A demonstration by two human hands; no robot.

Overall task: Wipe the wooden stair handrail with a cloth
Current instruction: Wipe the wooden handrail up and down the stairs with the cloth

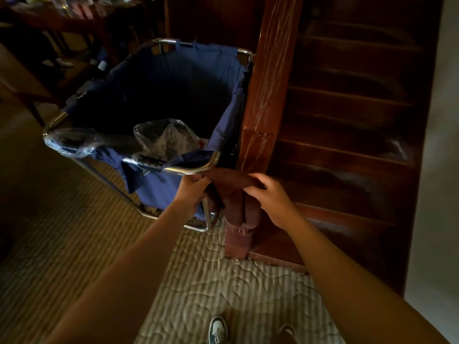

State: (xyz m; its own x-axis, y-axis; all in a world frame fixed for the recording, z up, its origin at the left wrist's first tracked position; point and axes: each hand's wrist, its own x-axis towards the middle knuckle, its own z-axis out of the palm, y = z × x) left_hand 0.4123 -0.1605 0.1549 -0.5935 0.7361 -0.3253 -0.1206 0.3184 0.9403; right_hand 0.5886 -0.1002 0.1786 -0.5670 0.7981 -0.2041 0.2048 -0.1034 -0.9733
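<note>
Both hands hold a dark brown cloth [232, 192] between them, just in front of the near corner of a cart [173, 100]. The left hand [192, 188] pinches the cloth's left end with curled fingers, right beside the cart's chrome rail [193, 168]. The right hand [267, 194] grips the right end, fingers bent over the top edge. The cloth's upper edge is stretched between the two hands and the rest hangs down in folds.

The wooden post [268, 83] of the stair rises just beyond the cloth, its glossy face streaked with light. The stairs [347, 125] climb to the right of it, dark and dim. The cloth hangs in front of the post's lower part; whether it touches the wood cannot be told.

The cart holds a blue fabric bag with a clear plastic bag [165, 137] inside. A striped carpet [74, 232] covers the floor, and a shoe [218, 330] shows at the near edge.
</note>
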